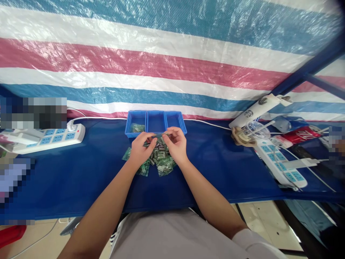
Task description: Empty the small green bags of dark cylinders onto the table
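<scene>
Both hands are raised over the middle of the blue table, fingertips close together. My left hand (141, 149) is closed in a pinch, and so is my right hand (175, 145). Between them stretches the edge of a small clear greenish plastic bag (159, 136); its contents are too small to make out. Below the hands lies a pile of small metallic pieces (161, 153) among similar greenish bags (165, 167), partly hidden by my fingers. Just beyond stands a blue three-compartment bin (156, 133), with a few bags (137, 127) in its left compartment.
A power strip (61, 137) sits on the left, another (283, 165) on the right. Near the right one are a white cylinder (253, 109), a plastic cup (257, 130) and a red can (302, 135). A white cable (210, 123) runs along the back, before a striped tarp (161, 61).
</scene>
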`<state>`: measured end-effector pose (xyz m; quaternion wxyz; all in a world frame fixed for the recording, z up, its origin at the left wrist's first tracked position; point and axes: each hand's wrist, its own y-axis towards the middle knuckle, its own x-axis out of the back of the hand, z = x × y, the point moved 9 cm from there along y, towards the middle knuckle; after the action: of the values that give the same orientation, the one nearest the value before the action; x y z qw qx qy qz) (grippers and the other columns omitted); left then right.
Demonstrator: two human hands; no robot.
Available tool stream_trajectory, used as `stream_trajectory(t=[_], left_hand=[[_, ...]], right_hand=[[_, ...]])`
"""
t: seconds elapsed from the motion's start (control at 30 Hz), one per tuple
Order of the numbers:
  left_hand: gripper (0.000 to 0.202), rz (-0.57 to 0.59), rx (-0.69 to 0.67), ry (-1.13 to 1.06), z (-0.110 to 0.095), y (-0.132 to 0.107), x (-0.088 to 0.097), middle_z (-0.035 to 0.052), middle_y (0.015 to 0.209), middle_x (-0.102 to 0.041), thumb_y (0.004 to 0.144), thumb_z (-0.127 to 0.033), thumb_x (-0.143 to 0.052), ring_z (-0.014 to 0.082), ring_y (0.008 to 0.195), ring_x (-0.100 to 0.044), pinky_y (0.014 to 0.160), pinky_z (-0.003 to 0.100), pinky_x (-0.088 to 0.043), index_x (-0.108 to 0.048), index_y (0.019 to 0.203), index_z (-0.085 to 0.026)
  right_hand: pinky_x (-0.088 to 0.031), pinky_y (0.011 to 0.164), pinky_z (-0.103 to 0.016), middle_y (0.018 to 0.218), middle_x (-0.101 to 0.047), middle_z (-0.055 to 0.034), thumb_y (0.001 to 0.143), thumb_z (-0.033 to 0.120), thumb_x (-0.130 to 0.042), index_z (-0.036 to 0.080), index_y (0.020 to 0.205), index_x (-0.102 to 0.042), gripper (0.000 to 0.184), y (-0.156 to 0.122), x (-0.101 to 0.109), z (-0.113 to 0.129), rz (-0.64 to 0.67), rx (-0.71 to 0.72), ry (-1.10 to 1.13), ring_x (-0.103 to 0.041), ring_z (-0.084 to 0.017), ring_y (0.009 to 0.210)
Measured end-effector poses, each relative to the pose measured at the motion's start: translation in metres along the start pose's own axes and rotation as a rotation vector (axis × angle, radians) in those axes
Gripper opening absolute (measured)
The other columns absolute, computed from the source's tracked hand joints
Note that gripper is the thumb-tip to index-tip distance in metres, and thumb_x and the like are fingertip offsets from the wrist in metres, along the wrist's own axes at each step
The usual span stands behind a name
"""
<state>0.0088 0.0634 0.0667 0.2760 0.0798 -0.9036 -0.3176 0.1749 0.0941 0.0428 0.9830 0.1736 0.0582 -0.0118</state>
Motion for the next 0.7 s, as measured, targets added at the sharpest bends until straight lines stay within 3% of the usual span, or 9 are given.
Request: stream_trajectory(t=[0.1, 0.33, 0.43, 0.6, 0.7], left_hand=[[0.021, 0.005, 0.000, 0.018, 0.000, 0.000, -0.001, 0.0015, 0.075, -0.065, 0.098, -0.036, -0.057, 0.0140, 0.069, -0.060, 0.071, 0.028, -0.052, -0.068, 0.091, -0.020], [0.025, -0.009, 0.096, -0.007, 0.010, -0.004, 0.002, 0.0048, 0.095, -0.077, 0.099, -0.036, -0.056, 0.0148, 0.077, -0.071, 0.066, 0.024, -0.054, -0.070, 0.110, -0.019], [0.028, -0.032, 0.071, -0.002, 0.006, -0.004, 0.006, 0.0073, 0.106, -0.077, 0.101, -0.037, -0.052, 0.0163, 0.086, -0.072, 0.075, 0.026, -0.056, -0.070, 0.114, -0.019], [0.025, -0.103, 0.035, -0.013, 0.000, -0.003, 0.013, 0.0081, 0.105, -0.077, 0.100, -0.036, -0.054, 0.0181, 0.093, -0.073, 0.081, 0.028, -0.058, -0.070, 0.105, -0.018], [0.019, -0.141, 0.011, 0.000, -0.002, -0.002, 0.014, 0.0070, 0.102, -0.077, 0.097, -0.032, -0.058, 0.0160, 0.085, -0.072, 0.078, 0.027, -0.058, -0.070, 0.102, -0.018]], right_hand=[[-0.052, 0.073, -0.033, 0.088, -0.071, -0.0022, 0.084, 0.046, -0.074, 0.026, 0.105, -0.058, 0.033, 0.000, -0.001, 0.003, 0.006, 0.001, -0.022, -0.067, -0.018, 0.082], [-0.053, 0.075, -0.033, 0.096, -0.075, -0.0050, 0.088, 0.035, -0.073, 0.024, 0.101, -0.065, 0.019, -0.002, -0.002, 0.012, 0.035, 0.077, -0.086, -0.071, -0.020, 0.092], [-0.055, 0.077, -0.033, 0.102, -0.074, -0.0059, 0.089, 0.033, -0.071, 0.024, 0.100, -0.067, 0.014, -0.003, -0.003, 0.014, 0.049, 0.118, -0.104, -0.070, -0.021, 0.099], [-0.058, 0.076, -0.032, 0.120, -0.066, -0.0086, 0.085, 0.033, -0.074, 0.025, 0.099, -0.069, 0.016, -0.002, -0.003, 0.010, 0.041, 0.128, -0.142, -0.065, -0.023, 0.112], [-0.058, 0.072, -0.030, 0.122, -0.062, -0.0087, 0.083, 0.033, -0.076, 0.026, 0.102, -0.069, 0.021, 0.000, 0.000, 0.002, 0.030, 0.086, -0.171, -0.064, -0.022, 0.107]])
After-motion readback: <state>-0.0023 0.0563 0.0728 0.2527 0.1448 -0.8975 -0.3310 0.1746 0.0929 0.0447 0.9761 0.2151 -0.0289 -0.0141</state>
